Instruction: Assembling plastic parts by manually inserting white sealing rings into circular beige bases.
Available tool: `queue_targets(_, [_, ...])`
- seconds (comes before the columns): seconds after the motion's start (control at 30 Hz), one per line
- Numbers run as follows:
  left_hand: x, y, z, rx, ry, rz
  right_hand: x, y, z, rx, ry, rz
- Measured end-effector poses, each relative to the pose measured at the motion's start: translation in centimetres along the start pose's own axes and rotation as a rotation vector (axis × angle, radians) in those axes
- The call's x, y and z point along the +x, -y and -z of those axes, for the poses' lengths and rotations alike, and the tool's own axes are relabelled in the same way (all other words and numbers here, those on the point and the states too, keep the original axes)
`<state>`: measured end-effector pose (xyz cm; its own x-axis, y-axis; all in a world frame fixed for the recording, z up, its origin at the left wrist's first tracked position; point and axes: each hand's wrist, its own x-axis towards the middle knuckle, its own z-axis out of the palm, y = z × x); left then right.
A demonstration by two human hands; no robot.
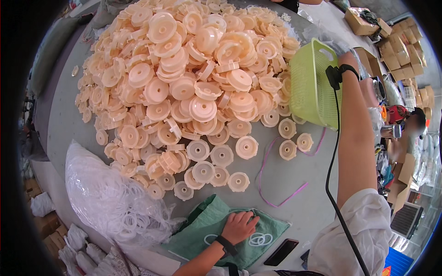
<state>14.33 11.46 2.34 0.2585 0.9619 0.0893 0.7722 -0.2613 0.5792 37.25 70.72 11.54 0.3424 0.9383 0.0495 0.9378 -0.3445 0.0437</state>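
My left hand (pixel 240 227) lies palm down on a green cloth (pixel 195 237) at the near edge of the table, its fingers spread. Beside it on the cloth rest a few white rings (pixel 260 239), and part of another ring shows by the wrist. My right arm stretches far forward along the right side of a light green plastic basket (pixel 313 87). My right hand (pixel 348 59) is by the basket's far right rim; its fingers are hidden. A large heap of peach-coloured round plastic caps (pixel 202 108) covers the middle of the table, left of the basket.
A clear plastic bag (pixel 115 198) of white rings lies at the left. A phone (pixel 281 252) is near the front edge. Purple string (pixel 260 177) trails across the grey table (pixel 308 202). A black cable (pixel 328 184) runs along my right arm. Cardboard boxes (pixel 396 53) stand beyond.
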Motion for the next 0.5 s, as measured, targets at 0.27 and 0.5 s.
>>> queue_targets(0.27, [-0.1,0.3,0.0,-0.027,-0.010,0.002,-1.1,10.6,3.4,0.479,-0.199,0.676])
queue_targets(0.5, [-0.6,0.5,0.0,-0.038,-0.015,0.009,-0.1,16.3,2.2,0.149,0.141,0.804])
